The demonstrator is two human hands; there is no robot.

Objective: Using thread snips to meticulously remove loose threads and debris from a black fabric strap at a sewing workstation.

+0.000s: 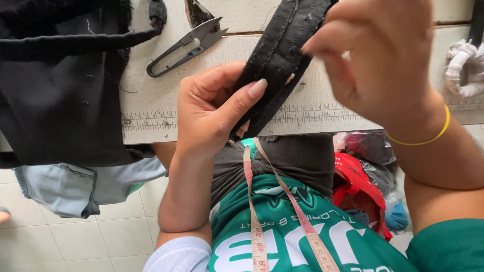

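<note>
Worktable (pixel 151 108), pale, printed ruler along its near edge; black garment (pixel 55 100) heaped over its left end. Black fabric strip (pixel 275 55) runs diagonally above the table edge, between both hands. Right hand (pixel 383 65): blurred, fingers pressed together at the strip's upper part, apparently pinching it. Left hand (pixel 212 111): thumb clamped across the strip's lower end, fingers curled beneath. Measuring tape (pixel 254 201) hangs down the green shirt. Thread snips (pixel 184 46) lie on the table, apart from both hands. Risk, judged: strip could twist or slide from the lower pinch if the upper hand pulls unevenly
</note>
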